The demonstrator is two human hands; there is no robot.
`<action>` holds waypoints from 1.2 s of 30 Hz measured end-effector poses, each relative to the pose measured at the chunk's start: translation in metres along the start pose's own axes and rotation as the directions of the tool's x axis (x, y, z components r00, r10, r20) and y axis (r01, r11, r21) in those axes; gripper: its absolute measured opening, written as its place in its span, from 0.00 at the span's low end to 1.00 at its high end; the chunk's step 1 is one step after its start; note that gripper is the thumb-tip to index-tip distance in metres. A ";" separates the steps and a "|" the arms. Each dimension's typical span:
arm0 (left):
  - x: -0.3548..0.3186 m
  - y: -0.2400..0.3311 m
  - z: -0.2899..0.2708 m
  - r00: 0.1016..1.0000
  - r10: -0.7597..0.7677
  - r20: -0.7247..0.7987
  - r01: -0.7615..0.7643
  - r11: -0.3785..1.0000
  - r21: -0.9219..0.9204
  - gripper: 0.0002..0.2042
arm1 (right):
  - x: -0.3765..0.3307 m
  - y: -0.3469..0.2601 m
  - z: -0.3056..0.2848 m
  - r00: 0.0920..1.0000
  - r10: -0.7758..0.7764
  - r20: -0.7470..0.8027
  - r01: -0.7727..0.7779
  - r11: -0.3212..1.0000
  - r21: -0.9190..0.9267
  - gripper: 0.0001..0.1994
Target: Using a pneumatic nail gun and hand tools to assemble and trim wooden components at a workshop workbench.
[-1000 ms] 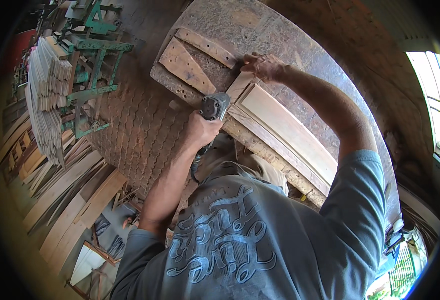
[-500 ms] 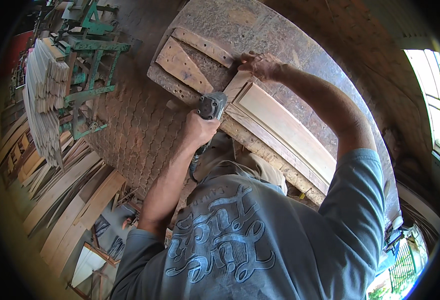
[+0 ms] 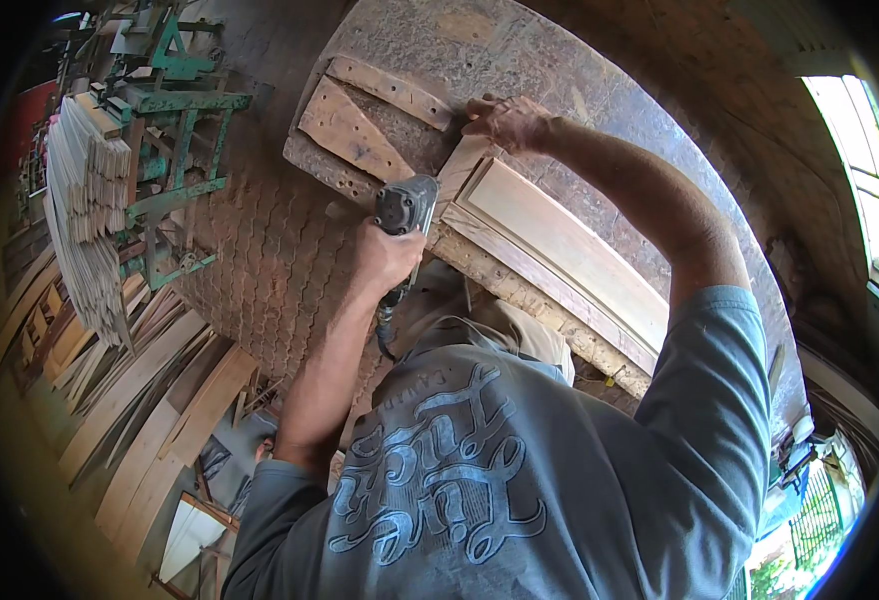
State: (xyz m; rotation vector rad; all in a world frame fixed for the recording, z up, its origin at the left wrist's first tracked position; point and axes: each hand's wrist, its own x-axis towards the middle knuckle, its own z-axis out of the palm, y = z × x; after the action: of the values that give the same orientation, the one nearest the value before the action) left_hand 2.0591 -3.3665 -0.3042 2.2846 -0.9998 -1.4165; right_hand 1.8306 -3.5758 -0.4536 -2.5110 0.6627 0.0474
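Observation:
My left hand (image 3: 390, 258) is wrapped round the handle of a dark grey nail gun (image 3: 407, 205), which has a bolted cap and a black hose (image 3: 387, 325) at the handle's lower end. The tool stands at the near corner of a wooden panel frame (image 3: 560, 262) lying along the bench edge; its tip is hidden under the body. At the far end of the frame's short crosspiece (image 3: 464, 166), my right hand (image 3: 510, 122) is closed with bent fingers over the wood. The palm side of that hand is hidden.
Two drilled wooden blocks, one wedge-shaped (image 3: 355, 130) and one long (image 3: 390, 92), sit on the worn bench (image 3: 600, 110) beyond the frame's end. Left of the bench are paved floor (image 3: 260, 230), a green metal stand (image 3: 185, 100), stacked thin slats (image 3: 85, 190) and loose boards (image 3: 150, 440).
The bench, frame and both hands appear slightly further left and up in the view. My left hand keeps its grip on the nail gun, and my right hand stays at the crosspiece end.

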 end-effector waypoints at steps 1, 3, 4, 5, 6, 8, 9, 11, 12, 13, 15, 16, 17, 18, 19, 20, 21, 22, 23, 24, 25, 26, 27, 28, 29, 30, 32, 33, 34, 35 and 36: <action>-0.001 0.005 0.000 1.000 0.000 0.004 0.000 1.000 0.004 0.06 | 0.000 -0.002 0.000 1.000 0.004 -0.001 -0.004 1.000 0.004 0.16; 0.002 0.013 -0.002 1.000 0.024 0.011 -0.024 1.000 0.009 0.06 | 0.004 -0.003 0.000 0.995 0.092 0.031 -0.094 0.993 0.071 0.22; 0.005 0.014 -0.001 1.000 0.024 0.013 -0.024 1.000 0.012 0.06 | 0.005 -0.003 0.000 0.995 0.094 0.029 -0.096 0.993 0.074 0.22; 0.008 0.016 0.001 0.997 0.074 0.027 -0.074 0.997 0.002 0.06 | 0.005 -0.004 0.000 0.997 0.075 0.023 -0.076 0.995 0.059 0.21; 0.011 0.018 0.002 0.991 0.124 0.042 -0.124 0.992 -0.009 0.06 | 0.005 -0.005 -0.001 0.998 0.056 0.017 -0.057 0.997 0.044 0.20; 0.015 0.028 0.008 0.992 0.113 0.064 -0.114 0.993 0.019 0.07 | 0.000 -0.003 -0.003 0.999 -0.016 -0.033 0.015 0.999 -0.031 0.20; 0.018 0.035 0.012 0.991 0.100 0.085 -0.104 0.994 0.045 0.07 | -0.003 -0.002 -0.004 0.993 -0.093 -0.074 0.085 0.990 -0.111 0.19; 0.030 0.031 0.019 0.991 0.108 0.079 -0.114 0.991 0.070 0.07 | -0.004 -0.007 -0.012 0.999 -0.050 -0.019 0.048 0.996 -0.076 0.20; 0.032 0.031 0.020 0.991 0.120 0.059 -0.124 0.989 0.084 0.07 | -0.004 -0.013 -0.019 0.999 -0.013 0.041 0.015 0.999 -0.044 0.21; 0.033 0.031 0.021 0.991 0.131 0.038 -0.134 0.986 0.099 0.08 | -0.002 -0.016 -0.021 0.999 -0.015 0.039 0.017 0.999 -0.041 0.21; 0.032 0.044 0.026 0.994 0.084 0.066 -0.088 0.995 0.053 0.08 | -0.005 -0.014 -0.020 0.999 -0.037 -0.003 0.036 0.998 -0.051 0.20; 0.032 0.049 0.027 0.996 0.035 0.087 -0.035 0.999 0.005 0.08 | -0.008 -0.013 -0.020 1.000 -0.029 -0.005 0.028 0.998 -0.048 0.20; 0.035 0.045 0.026 0.996 0.034 0.084 -0.035 0.999 0.008 0.08 | -0.007 -0.015 -0.023 1.000 -0.008 0.014 0.009 0.999 -0.039 0.19; 0.040 0.039 0.025 0.995 0.075 0.069 -0.079 0.995 0.060 0.08 | -0.006 -0.019 -0.027 0.999 0.011 0.033 -0.010 0.999 -0.030 0.19; 0.044 0.033 0.024 0.992 0.117 0.056 -0.122 0.986 0.112 0.08 | -0.004 -0.021 -0.029 1.000 0.007 0.030 -0.006 1.000 -0.028 0.19; 0.045 0.035 0.026 0.991 0.118 0.061 -0.124 0.986 0.113 0.08 | -0.005 -0.018 -0.026 1.000 -0.030 0.000 0.030 0.998 -0.052 0.18; 0.045 0.036 0.028 0.989 0.131 0.064 -0.137 0.985 0.105 0.08 | -0.007 -0.015 -0.024 0.997 -0.068 -0.029 0.066 0.995 -0.076 0.18; 0.046 0.038 0.029 0.987 0.143 0.066 -0.149 0.984 0.096 0.07 | -0.009 -0.013 -0.021 0.998 -0.064 -0.029 0.061 0.995 -0.075 0.18; 0.044 0.041 0.029 0.987 0.143 0.068 -0.149 0.984 0.097 0.07 | -0.009 -0.013 -0.021 0.998 -0.059 -0.029 0.057 0.996 -0.072 0.18; 0.042 0.043 0.029 0.988 0.130 0.081 -0.136 0.987 0.082 0.07 | -0.009 -0.013 -0.020 0.998 -0.055 -0.029 0.053 0.996 -0.068 0.17; 0.041 0.046 0.029 0.989 0.117 0.095 -0.123 0.990 0.067 0.07 | -0.009 -0.012 -0.020 0.998 -0.054 -0.029 0.052 0.996 -0.066 0.17; 0.044 0.042 0.029 0.989 0.116 0.095 -0.123 0.990 0.067 0.07 | -0.007 -0.012 -0.020 0.999 -0.038 -0.026 0.037 0.998 -0.048 0.17; 0.048 0.038 0.031 0.987 0.136 0.082 -0.143 0.985 0.092 0.07 | -0.007 -0.012 -0.019 1.000 -0.022 -0.023 0.021 0.999 -0.030 0.18; 0.051 0.034 0.032 0.985 0.155 0.069 -0.163 0.980 0.118 0.07 | -0.008 -0.012 -0.019 0.999 -0.022 -0.023 0.021 0.999 -0.030 0.18; 0.051 0.032 0.031 0.986 0.153 0.068 -0.160 0.980 0.117 0.07 | -0.010 -0.014 -0.021 0.999 -0.040 -0.036 0.038 0.999 -0.038 0.17; 0.052 0.030 0.031 0.985 0.162 0.065 -0.169 0.979 0.116 0.08 | -0.011 -0.016 -0.025 0.997 -0.057 -0.049 0.055 0.997 -0.047 0.17; 0.052 0.030 0.032 0.983 0.173 0.065 -0.179 0.977 0.114 0.08 | -0.010 -0.016 -0.024 0.996 -0.069 -0.060 0.066 0.997 -0.042 0.17; 0.053 0.031 0.033 0.988 0.139 0.060 -0.145 0.983 0.113 0.08 | -0.011 -0.014 -0.023 0.994 -0.079 -0.073 0.076 0.996 -0.037 0.18; 0.053 0.032 0.033 0.993 0.105 0.054 -0.111 0.988 0.111 0.08 | -0.011 -0.013 -0.022 0.994 -0.077 -0.073 0.074 0.997 -0.038 0.18; 0.052 0.032 0.033 0.993 0.105 0.054 -0.110 0.988 0.111 0.08 | -0.011 -0.013 -0.023 0.995 -0.077 -0.066 0.074 0.996 -0.039 0.18; 0.050 0.033 0.033 0.992 0.123 0.036 -0.126 0.984 0.123 0.09 | -0.011 -0.014 -0.024 0.995 -0.078 -0.059 0.076 0.996 -0.040 0.18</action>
State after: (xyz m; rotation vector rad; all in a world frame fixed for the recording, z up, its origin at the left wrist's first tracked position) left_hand 2.0315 -3.4200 -0.3359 2.2487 -1.2504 -1.3742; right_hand 1.8255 -3.5729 -0.4246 -2.5804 0.5939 -0.0445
